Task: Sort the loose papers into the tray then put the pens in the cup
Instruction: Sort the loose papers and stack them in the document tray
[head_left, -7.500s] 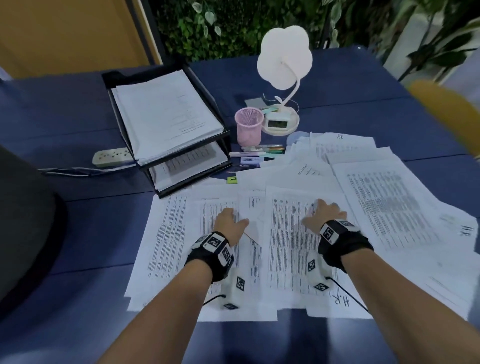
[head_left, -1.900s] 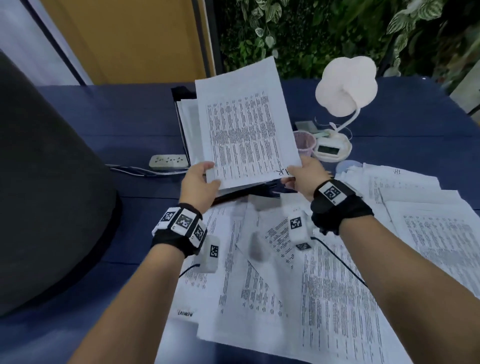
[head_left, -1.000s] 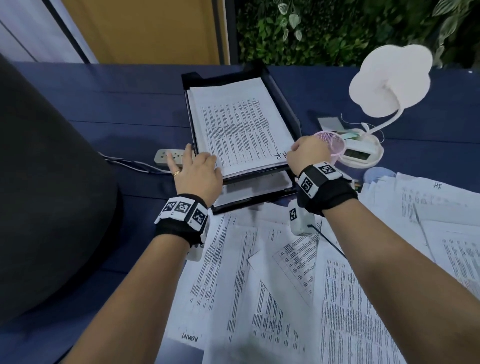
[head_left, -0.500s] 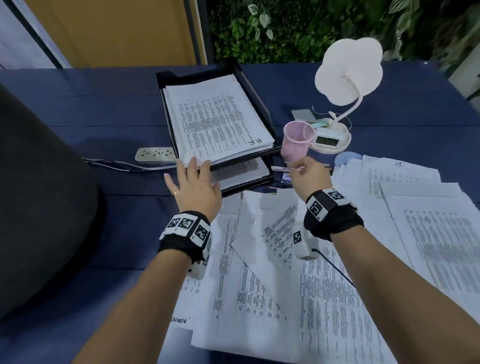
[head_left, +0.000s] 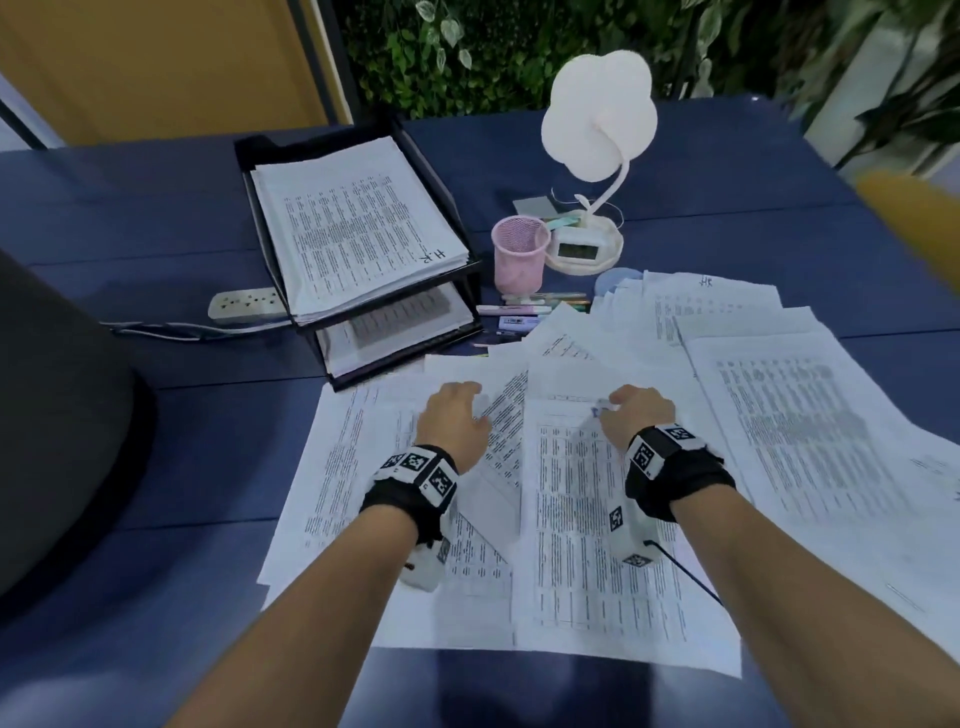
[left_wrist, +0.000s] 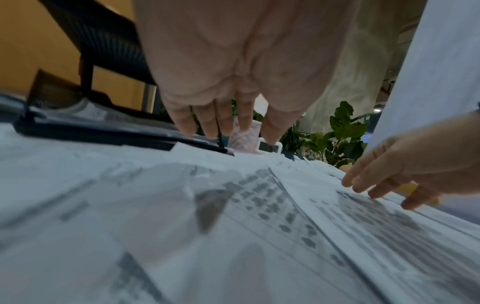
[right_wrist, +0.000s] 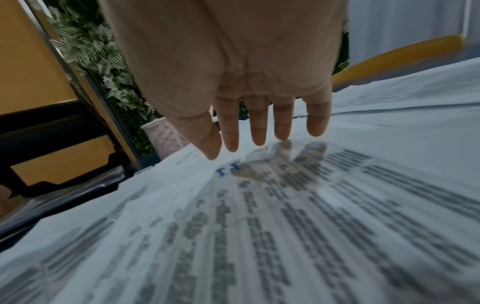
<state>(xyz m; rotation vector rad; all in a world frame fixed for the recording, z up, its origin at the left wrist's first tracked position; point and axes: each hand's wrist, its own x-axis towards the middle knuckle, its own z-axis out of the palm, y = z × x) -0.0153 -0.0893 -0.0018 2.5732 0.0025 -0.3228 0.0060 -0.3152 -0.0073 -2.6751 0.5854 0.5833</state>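
Loose printed papers lie spread over the near half of the blue table. My left hand and my right hand hover palm down just over them, fingers straight and empty. In the right wrist view the fingertips are at the sheet marked in blue ink. The black two-level tray stands behind the left hand with a stack marked "HR" on top. The pink mesh cup stands right of the tray. Several pens lie in front of it.
A white flower-shaped lamp with a clock base stands behind the cup. A power strip with its cable lies left of the tray. A dark rounded chair back fills the left. A yellow chair is at the right.
Both hands laid a sheet on the tray's top stack, let go, and drew back toward me. They now hover over the loose papers, and the head view has shifted right.
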